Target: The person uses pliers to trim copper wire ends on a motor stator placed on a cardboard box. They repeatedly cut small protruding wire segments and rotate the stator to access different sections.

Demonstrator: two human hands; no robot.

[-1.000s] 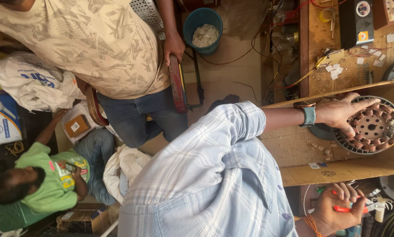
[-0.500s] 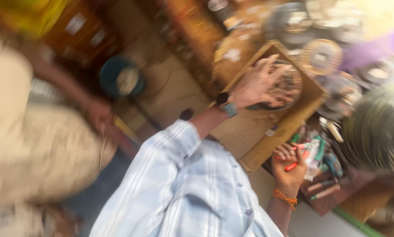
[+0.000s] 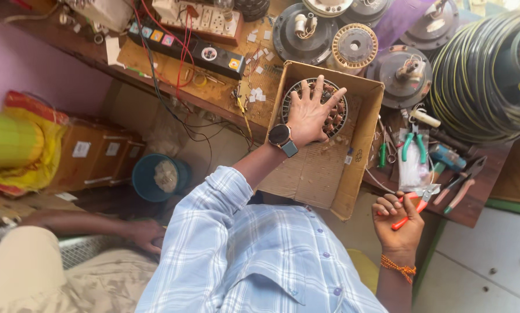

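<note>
My left hand (image 3: 310, 117), with a watch on its wrist, lies flat with spread fingers on a round copper-wound motor stator (image 3: 335, 116). The stator sits in an open cardboard box (image 3: 318, 174) on the wooden bench. My right hand (image 3: 397, 219), with an orange thread band at the wrist, is at the bench's near edge, closed around a slim red tool (image 3: 408, 214).
Pliers and cutters (image 3: 413, 145) lie right of the box, with fan motor housings (image 3: 306, 29) and a wire coil (image 3: 480, 81) behind. A switch board (image 3: 190, 46) and wires are at the back left. Another person's arm (image 3: 97, 223) reaches near a blue bucket (image 3: 158, 177).
The view has swung round sharply and steadied. My left hand stays on the stator and my right hand keeps the red tool. The other person now shows at the lower left.
</note>
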